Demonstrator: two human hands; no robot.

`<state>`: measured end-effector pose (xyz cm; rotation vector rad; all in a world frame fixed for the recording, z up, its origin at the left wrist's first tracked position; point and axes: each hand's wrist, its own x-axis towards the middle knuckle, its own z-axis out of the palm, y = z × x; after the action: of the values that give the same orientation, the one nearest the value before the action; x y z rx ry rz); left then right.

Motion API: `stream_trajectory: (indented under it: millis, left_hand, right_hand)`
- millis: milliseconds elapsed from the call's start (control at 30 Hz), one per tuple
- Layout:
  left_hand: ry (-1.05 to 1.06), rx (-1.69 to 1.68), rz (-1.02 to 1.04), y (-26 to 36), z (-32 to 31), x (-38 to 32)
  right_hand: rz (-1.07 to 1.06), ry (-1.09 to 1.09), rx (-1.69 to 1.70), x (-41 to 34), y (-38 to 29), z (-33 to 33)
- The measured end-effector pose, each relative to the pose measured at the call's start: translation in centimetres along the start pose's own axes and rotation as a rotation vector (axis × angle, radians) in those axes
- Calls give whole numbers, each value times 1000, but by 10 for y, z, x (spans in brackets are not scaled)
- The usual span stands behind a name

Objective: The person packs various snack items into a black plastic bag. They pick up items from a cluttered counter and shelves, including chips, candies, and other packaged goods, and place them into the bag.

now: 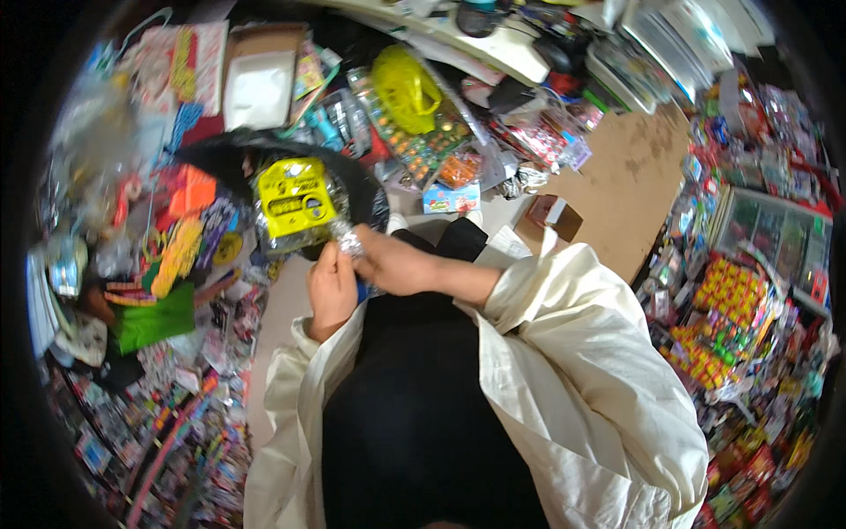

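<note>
A clear plastic pack with a bright yellow printed card (295, 197) extends up and left from my hands, in front of a black plastic bag (360, 188). Its near end is bunched into a crumpled, shiny twist (346, 238). My right hand (395, 261) is closed around that twist from the right. Close below it, my left hand (332, 284) pinches the same end between thumb and fingers. The fingertips partly overlap, so the exact grip is hidden.
Heaped small packets (192, 410) lie on the left, with a green cloth-like piece (155, 317). A yellow plastic bag (404, 92) and a blue box (451, 198) are ahead. A brown board (628, 172), an open small box (548, 218) and more heaped packets (733, 297) are rightward.
</note>
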<state>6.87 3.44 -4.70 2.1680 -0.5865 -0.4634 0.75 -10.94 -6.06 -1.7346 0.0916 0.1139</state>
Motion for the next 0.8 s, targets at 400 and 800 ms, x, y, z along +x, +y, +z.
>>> stream_trajectory:
  millis: [400,800]
  left_hand:
    - [25,112,-182,18,31,6]
    - [7,576,-272,7,53,16]
  right_hand:
    - [644,675,704,-97,191,-186]
    - [998,1183,906,-251,427,-278]
